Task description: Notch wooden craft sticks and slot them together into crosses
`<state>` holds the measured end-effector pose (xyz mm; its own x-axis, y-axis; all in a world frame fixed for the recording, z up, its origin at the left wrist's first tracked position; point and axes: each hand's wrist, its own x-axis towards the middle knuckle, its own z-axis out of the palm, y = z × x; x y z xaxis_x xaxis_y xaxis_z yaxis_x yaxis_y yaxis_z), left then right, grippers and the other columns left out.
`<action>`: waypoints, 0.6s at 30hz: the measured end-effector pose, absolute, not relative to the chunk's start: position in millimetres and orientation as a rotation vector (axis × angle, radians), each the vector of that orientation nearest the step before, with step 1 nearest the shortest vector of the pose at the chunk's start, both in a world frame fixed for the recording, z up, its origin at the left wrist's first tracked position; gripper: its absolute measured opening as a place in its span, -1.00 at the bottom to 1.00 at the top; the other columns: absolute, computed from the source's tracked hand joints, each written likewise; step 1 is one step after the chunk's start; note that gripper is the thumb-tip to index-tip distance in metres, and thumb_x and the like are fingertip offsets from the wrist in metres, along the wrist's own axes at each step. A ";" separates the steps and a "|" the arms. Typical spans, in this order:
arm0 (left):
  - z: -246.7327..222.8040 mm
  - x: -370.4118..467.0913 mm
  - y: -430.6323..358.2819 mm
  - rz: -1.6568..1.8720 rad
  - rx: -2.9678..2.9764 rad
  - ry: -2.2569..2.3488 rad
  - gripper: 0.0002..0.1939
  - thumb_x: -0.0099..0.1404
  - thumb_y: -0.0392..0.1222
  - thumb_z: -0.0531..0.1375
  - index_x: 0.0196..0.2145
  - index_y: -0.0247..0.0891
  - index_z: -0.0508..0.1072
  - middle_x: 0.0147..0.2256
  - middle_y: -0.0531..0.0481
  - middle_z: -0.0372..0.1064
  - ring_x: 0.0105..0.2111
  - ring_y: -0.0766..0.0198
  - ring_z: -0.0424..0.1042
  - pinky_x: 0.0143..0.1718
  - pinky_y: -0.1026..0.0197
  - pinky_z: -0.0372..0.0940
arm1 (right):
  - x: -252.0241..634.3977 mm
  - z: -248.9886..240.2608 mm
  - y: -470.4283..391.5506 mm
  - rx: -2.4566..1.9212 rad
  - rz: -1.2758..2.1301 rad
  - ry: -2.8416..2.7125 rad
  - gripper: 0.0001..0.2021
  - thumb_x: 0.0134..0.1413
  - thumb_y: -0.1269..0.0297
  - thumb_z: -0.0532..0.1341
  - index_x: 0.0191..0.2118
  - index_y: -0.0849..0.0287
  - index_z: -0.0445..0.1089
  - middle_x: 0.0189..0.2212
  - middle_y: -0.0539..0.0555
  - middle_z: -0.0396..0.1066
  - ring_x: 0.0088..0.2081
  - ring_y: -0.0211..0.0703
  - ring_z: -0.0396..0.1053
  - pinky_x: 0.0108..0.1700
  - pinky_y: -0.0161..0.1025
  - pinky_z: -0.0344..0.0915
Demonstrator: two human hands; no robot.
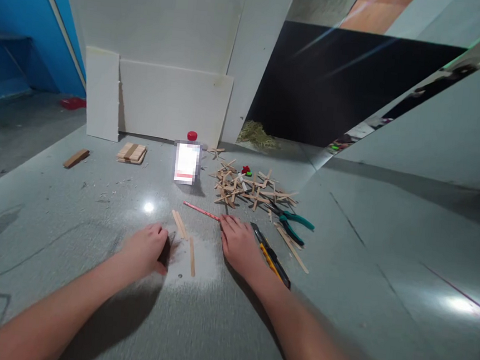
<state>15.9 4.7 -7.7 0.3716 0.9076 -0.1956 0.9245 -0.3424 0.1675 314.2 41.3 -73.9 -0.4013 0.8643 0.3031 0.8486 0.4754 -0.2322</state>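
Note:
My right hand (239, 245) rests low over the tabletop, its fingers bent around the near end of a pink patterned pencil (201, 210). To the left, my left hand (145, 250) has its fingers curled and the thumb apart, with nothing visible in it. Between my hands lie short wooden craft stick pieces (192, 256), two of them side by side farther away. A black and yellow box cutter (272, 257) sits just right of my right hand. Beyond it are pliers with teal handles (295, 221) and loose craft sticks (293, 248).
Star-like craft stick shapes (239, 186) are heaped at the back. A red-capped bottle (187, 164), its label blurred, stands left of them. Farther left are a bundle of craft sticks (132, 153) and a brown block (76, 158). White boards (173, 104) lean behind.

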 end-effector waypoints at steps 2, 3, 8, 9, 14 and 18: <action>-12.4 15.8 4.4 -0.092 2.372 1.633 -0.52 -0.03 -0.20 0.55 -0.19 -0.15 0.45 -0.10 -0.14 0.54 -0.07 -0.12 0.55 -0.12 0.03 0.41 | 316.5 -75.2 45.2 -1.496 0.007 -2.362 -0.62 0.40 0.46 0.11 0.22 0.23 0.48 0.19 0.34 0.55 0.22 0.18 0.39 0.22 0.11 0.23; -14.3 15.5 4.6 -0.092 2.366 1.630 -0.51 -0.04 -0.22 0.55 -0.19 -0.14 0.44 -0.12 -0.11 0.55 -0.09 -0.10 0.55 -0.13 0.04 0.41 | 316.8 -74.9 45.0 -1.516 -0.013 -2.372 -0.68 0.41 0.44 0.13 0.14 0.21 0.52 0.12 0.31 0.59 0.17 0.17 0.41 0.19 0.08 0.22; -18.7 10.8 8.9 -0.086 2.359 1.616 -0.53 -0.08 -0.25 0.55 -0.26 -0.15 0.43 -0.14 -0.13 0.53 -0.07 -0.14 0.51 -0.12 0.01 0.40 | 314.1 -72.7 36.7 -1.625 -0.109 -2.377 -0.77 0.45 0.43 0.12 -0.11 0.15 0.56 -0.18 0.22 0.61 -0.09 0.08 0.45 0.02 -0.03 0.19; -18.8 9.6 10.1 -0.082 2.355 1.614 -0.53 -0.09 -0.25 0.54 -0.27 -0.16 0.43 -0.13 -0.14 0.52 -0.06 -0.15 0.50 -0.11 0.00 0.40 | 313.0 -73.0 35.0 -1.651 -0.127 -2.370 -0.76 0.45 0.46 0.11 -0.08 0.16 0.55 -0.18 0.22 0.60 -0.11 0.08 0.44 -0.01 -0.03 0.18; -15.5 5.4 13.3 -0.025 2.279 1.563 -0.50 -0.09 -0.23 0.53 -0.23 -0.15 0.43 -0.10 -0.11 0.49 -0.08 -0.07 0.49 -0.14 0.06 0.39 | 308.2 -74.8 27.1 -1.771 -0.221 -2.328 -0.76 0.39 0.53 0.10 -0.12 0.20 0.51 -0.22 0.30 0.53 -0.16 0.12 0.42 -0.08 -0.02 0.14; -8.5 5.5 13.0 0.056 2.151 1.550 -0.69 0.12 -0.27 0.39 -0.21 -0.16 0.39 -0.22 -0.03 0.50 -0.24 0.09 0.48 -0.23 0.13 0.32 | 307.4 -73.5 22.2 -1.792 -0.271 -2.276 -0.78 0.33 0.57 0.10 -0.17 0.22 0.48 -0.23 0.34 0.49 -0.19 0.14 0.39 -0.09 0.01 0.15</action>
<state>5.5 13.0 -8.5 0.3564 0.9023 -0.2425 0.8824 -0.2397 0.4050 307.4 22.2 -73.5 -0.2247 0.9291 0.2936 0.9721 0.2345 0.0019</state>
